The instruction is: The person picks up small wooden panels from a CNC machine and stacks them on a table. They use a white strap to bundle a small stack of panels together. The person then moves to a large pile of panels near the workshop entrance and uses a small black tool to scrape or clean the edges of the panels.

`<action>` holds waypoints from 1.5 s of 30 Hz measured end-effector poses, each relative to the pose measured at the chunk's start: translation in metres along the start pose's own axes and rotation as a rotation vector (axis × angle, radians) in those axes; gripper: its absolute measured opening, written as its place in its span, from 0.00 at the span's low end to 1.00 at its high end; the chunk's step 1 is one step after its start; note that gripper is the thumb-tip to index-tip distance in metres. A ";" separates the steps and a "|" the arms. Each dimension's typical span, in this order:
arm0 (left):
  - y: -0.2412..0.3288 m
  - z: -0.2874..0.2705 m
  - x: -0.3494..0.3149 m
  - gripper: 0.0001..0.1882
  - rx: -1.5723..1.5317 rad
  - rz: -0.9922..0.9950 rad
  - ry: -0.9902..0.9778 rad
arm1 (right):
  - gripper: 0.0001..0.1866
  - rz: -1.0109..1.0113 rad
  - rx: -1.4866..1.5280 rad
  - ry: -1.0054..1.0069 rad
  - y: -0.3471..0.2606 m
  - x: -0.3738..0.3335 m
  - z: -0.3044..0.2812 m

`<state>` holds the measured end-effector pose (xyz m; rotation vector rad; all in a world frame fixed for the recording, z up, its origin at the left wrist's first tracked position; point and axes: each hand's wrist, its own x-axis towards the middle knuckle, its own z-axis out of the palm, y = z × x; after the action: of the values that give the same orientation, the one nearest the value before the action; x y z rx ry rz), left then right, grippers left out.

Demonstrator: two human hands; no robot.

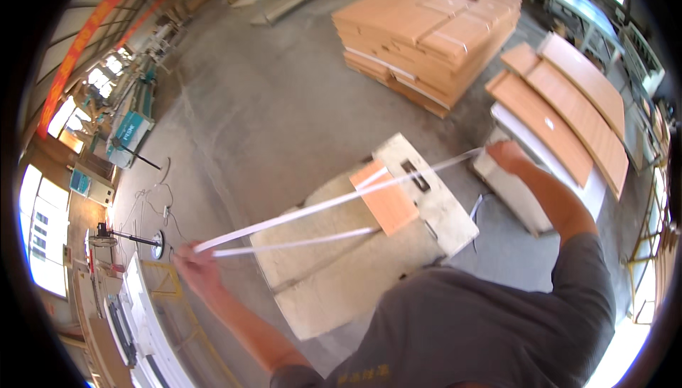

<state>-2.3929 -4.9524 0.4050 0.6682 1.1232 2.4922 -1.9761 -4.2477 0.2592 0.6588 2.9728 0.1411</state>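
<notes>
A long white strap (298,213) stretches tight between my two hands, crossing above a small wood-coloured panel (389,207). My left hand (199,271), out to the left past the table edge, closes on the strap where it doubles back. From there a second run leads to the panel's near edge, and a short white piece shows on the panel's far part. My right hand (506,155), far to the right, is closed around the strap's other end. The panel lies flat on a worn, pale worktable (323,299) with a dark slot in its right-hand board.
A large stack of wood-coloured panels (426,25) stands on the floor at the far side. More long panels (561,111) lie fanned on a pale support at the right. Left are a round-based stand (158,244), loose cables, a yellow frame (167,279) and teal machines (129,131).
</notes>
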 end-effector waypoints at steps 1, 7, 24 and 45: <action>0.019 0.021 0.005 0.21 0.022 -0.001 -0.047 | 0.12 0.136 0.005 -0.052 0.008 -0.004 0.005; 0.061 0.159 0.022 0.27 0.493 -0.010 -0.260 | 0.11 0.442 0.187 0.065 0.034 -0.014 0.074; 0.083 0.233 0.044 0.23 0.702 -0.066 -0.017 | 0.11 0.473 0.864 -0.084 -0.205 0.049 0.158; 0.024 0.267 0.025 0.20 0.791 -0.239 -0.275 | 0.26 0.512 1.079 -0.165 -0.216 0.057 0.157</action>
<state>-2.2723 -4.7927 0.5848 0.9606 1.9366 1.6428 -2.1002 -4.4075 0.0760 1.3873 2.4303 -1.4566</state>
